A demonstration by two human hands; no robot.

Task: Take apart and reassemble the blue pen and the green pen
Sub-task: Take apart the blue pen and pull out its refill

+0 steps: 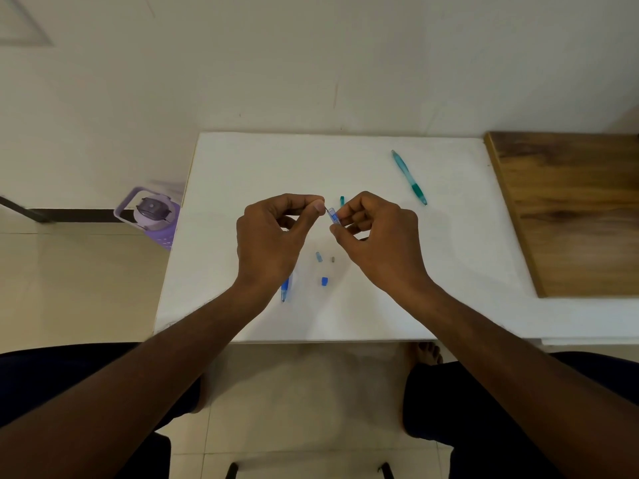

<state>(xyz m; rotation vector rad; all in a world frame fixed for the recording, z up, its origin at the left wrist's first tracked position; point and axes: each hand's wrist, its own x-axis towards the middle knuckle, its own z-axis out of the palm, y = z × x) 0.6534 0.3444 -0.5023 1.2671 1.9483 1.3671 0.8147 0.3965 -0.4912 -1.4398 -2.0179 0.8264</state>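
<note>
The blue pen is in pieces. My right hand [373, 236] pinches a short clear-blue pen part [333, 215] above the white table [242, 160]. My left hand [273, 236] pinches something thin and dark at that part's upper end; I cannot tell what it is. Under my left wrist lies the blue pen's front barrel [285, 291]. A pale blue piece [318, 256], a small grey piece [333, 260] and a blue cap piece [324, 281] lie between my hands. The green pen [409, 177] lies whole at the far right. A small green piece [342, 200] sits behind my right fingers.
A wooden board [570, 209] covers the table's right side. A purple water bottle [152, 214] stands on the floor left of the table. My knees and a bare foot [427, 354] are below the table's near edge.
</note>
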